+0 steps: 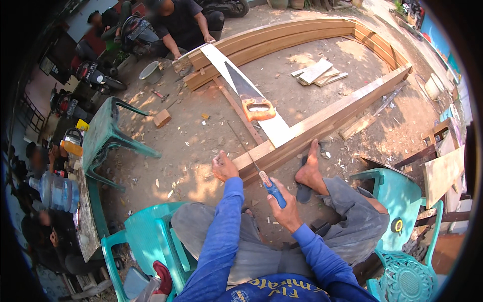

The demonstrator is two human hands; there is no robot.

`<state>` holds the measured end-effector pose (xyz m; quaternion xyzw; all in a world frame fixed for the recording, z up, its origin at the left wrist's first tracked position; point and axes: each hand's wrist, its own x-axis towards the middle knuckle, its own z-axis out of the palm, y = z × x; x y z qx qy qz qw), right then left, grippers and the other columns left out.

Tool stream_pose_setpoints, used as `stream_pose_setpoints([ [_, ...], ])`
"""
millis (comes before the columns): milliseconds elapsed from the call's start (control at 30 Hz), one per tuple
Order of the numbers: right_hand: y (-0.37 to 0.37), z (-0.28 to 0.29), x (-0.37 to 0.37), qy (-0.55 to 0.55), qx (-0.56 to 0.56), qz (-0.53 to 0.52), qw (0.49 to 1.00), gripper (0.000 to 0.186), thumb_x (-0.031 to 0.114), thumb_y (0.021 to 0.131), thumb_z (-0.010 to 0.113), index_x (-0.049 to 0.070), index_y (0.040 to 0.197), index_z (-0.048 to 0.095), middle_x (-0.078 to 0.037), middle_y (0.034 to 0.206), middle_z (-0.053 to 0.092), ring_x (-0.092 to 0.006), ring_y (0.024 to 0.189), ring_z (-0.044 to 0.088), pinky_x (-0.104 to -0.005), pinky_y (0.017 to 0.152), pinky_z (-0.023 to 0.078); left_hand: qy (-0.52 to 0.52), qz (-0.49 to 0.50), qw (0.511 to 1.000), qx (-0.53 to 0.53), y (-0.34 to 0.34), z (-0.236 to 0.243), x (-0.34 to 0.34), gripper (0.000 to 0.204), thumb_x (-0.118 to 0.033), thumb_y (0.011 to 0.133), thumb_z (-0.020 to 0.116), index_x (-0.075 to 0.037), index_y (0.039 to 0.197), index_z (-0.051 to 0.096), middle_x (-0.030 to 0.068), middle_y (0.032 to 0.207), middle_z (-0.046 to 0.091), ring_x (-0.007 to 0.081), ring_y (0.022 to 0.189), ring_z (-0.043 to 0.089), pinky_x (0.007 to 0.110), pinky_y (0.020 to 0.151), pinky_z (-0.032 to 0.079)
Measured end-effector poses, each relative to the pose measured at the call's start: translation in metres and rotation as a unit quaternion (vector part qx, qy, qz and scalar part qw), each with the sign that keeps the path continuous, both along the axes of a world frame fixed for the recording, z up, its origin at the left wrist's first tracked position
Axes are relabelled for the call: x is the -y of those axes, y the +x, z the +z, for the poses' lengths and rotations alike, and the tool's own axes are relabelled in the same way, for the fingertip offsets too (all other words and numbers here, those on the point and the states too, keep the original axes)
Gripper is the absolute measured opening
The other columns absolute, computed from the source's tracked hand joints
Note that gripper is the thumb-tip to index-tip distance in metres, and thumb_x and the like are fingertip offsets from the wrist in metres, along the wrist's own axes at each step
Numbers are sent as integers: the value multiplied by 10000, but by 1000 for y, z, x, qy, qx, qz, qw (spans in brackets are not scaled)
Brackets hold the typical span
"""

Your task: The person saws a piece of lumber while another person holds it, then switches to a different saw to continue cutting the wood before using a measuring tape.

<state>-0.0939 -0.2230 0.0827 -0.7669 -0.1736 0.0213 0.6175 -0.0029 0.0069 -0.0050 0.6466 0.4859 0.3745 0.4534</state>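
My right hand [286, 205] is closed around the blue handle of a handsaw [274, 192]. Its thin blade, seen nearly edge-on, crosses the near end of a long wooden beam [327, 117]. Beside that beam's end is my left hand [225, 166], its fingers curled in with nothing visible in them; whether it touches the wood I cannot tell. A pale board [277, 132] spans from this beam to the far side of the wooden frame [282, 41]. On the board lies a second handsaw [257, 107] with an orange-brown handle. My bare foot [310, 173] is beside the beam.
Across the frame, a person [182, 22] in dark clothes holds the board's far end. Offcuts [320, 72] lie inside the frame. Green plastic chairs [151, 229] stand left and right; a tape measure [397, 225] sits on the right one. A wood block [162, 118] and hammer [160, 94] lie left.
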Motion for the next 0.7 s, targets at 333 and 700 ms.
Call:
stream_pose_setpoints([
  [333,-2,6,-3,0,-27,0,1000,509,128,891,620,-5,1377,542,-263,1207,665,-347,1113,681,-365,932,504,11,1,1000,7,-2,10,1,368,-351,903,674,16,887,689,139,742,689,240,686,636,397,670,508],
  [700,-1,-3,-2,4,-6,0,1000,540,150,902,632,16,1411,514,-277,1181,670,-420,1118,662,-397,899,526,10,-9,1000,8,-1,-9,-4,418,-399,915,675,19,920,684,152,758,712,237,711,700,362,671,530],
])
